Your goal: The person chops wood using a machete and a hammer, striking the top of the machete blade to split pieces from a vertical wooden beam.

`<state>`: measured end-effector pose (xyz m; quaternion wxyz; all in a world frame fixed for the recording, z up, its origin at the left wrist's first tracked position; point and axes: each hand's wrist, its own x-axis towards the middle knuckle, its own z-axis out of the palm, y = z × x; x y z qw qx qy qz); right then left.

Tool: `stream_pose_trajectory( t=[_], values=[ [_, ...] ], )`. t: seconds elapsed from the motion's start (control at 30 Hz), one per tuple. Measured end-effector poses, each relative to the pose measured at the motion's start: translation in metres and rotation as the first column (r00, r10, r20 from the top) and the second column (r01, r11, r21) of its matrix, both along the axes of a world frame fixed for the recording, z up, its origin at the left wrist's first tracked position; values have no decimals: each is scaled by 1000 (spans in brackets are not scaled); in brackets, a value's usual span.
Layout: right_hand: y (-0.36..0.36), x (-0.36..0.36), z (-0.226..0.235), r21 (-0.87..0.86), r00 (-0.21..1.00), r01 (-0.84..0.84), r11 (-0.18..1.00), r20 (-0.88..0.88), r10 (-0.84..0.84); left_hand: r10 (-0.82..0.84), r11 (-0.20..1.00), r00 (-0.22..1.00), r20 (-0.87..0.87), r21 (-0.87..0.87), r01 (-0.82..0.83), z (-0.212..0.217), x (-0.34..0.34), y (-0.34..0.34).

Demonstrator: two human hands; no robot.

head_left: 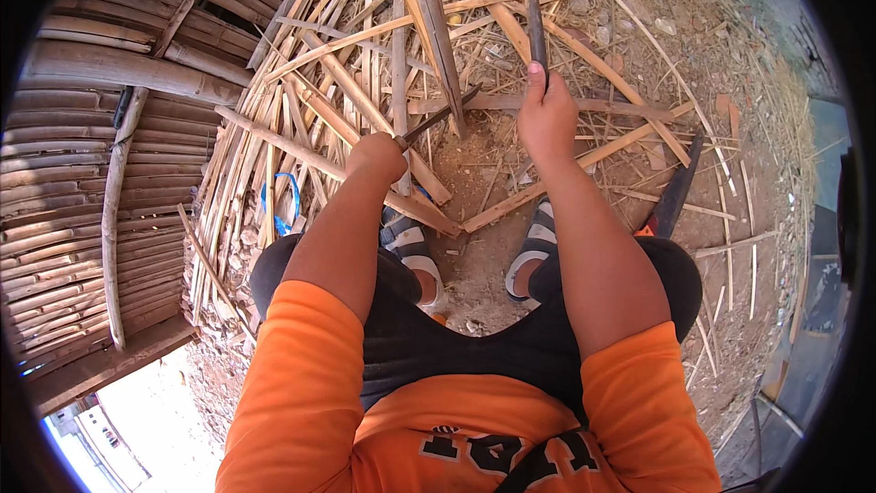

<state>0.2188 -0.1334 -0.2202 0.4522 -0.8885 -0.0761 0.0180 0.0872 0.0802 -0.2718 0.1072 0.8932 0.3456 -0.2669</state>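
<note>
My right hand (546,114) grips the handle of a hammer (531,9), raised with its dark head pointing away from me. My left hand (376,155) is closed around a thin dark metal tool (438,117), likely a chisel or blade, whose tip rests against an upright bamboo pole (433,18). The pole rises from the ground between my two hands. My sandalled feet (412,251) rest on the dirt below the hands.
Split bamboo strips (310,100) lie piled on the left and across the far ground. A stacked bamboo wall or roof (82,155) fills the left side. A dark machete-like blade (675,192) lies at the right. A blue band (285,201) sits among the strips.
</note>
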Motion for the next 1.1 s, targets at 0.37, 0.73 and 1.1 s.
stream_pose_trajectory(
  t=[0.37,0.73,1.1],
  values=[
    [-20,-23,-75,-337,951,-235,912,-276,143,-13,1000,1000,28,4,12,-8,-4,-5],
    [-18,-29,-64,-353,930,-314,881,-303,209,-93,996,994,-59,12,94,-11,2,9],
    [5,-8,-26,-23,1000,-5,1000,-22,5,3,1000,1000,23,-10,-3,-13,-4,9]
  ],
)
